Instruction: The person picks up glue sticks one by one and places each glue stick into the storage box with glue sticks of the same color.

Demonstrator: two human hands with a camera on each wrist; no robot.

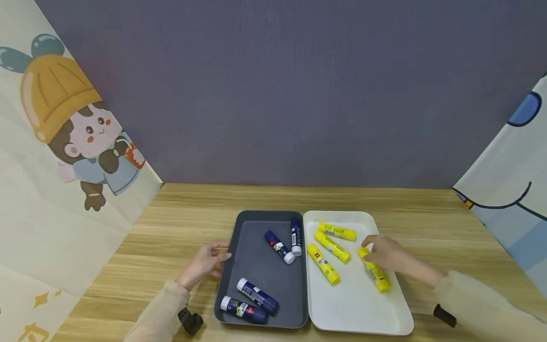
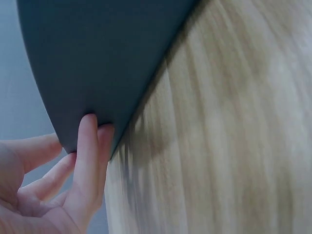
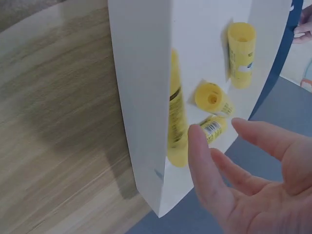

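My left hand (image 1: 208,260) is at the outer left side of the dark grey tray (image 1: 265,254); in the left wrist view its fingertips touch the tray's outer wall (image 2: 92,63). Inside that tray lie several dark blue glue sticks (image 1: 257,294) with white caps. My right hand (image 1: 386,254) is over the right side of the white tray (image 1: 354,308), at the upper end of a yellow glue stick (image 1: 376,273). In the right wrist view the thumb and fingers are spread, and that yellow glue stick (image 3: 176,117) lies beside them against the tray wall, not gripped.
Further yellow glue sticks (image 1: 323,264) lie in the left half of the white tray. Both trays stand side by side on a wooden table (image 1: 183,209). A dark grey panel (image 1: 273,95) rises behind, with printed sheets (image 1: 25,190) at the sides.
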